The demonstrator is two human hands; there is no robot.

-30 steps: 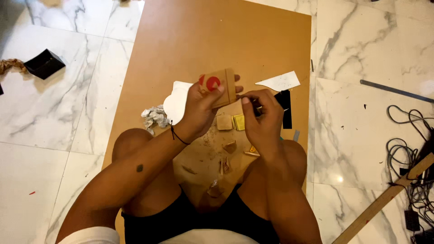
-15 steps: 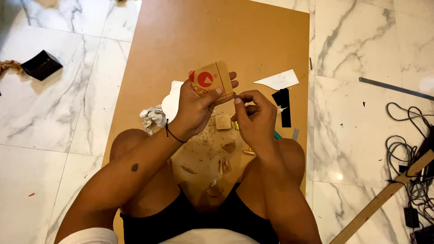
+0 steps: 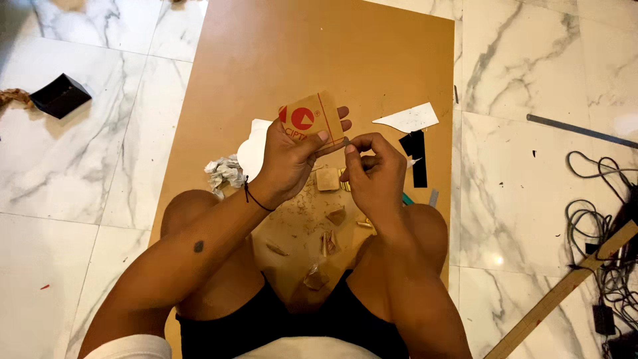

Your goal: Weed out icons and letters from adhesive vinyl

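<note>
From the head camera, the left hand [image 3: 287, 159] grips a small cardboard piece [image 3: 311, 121] with a red round mark, now raised higher above the brown board [image 3: 266, 60] than a moment ago. The right hand [image 3: 373, 174] pinches closed at its lower edge, on something too small to tell.

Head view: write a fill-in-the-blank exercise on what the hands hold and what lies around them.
1. The left hand holds a small cardboard piece printed with a ___ circle.
2. The crumpled paper lies beside the person's ___ hand.
3. The brown board lies on a ___ floor.

Missing words: red; left; marble
</note>
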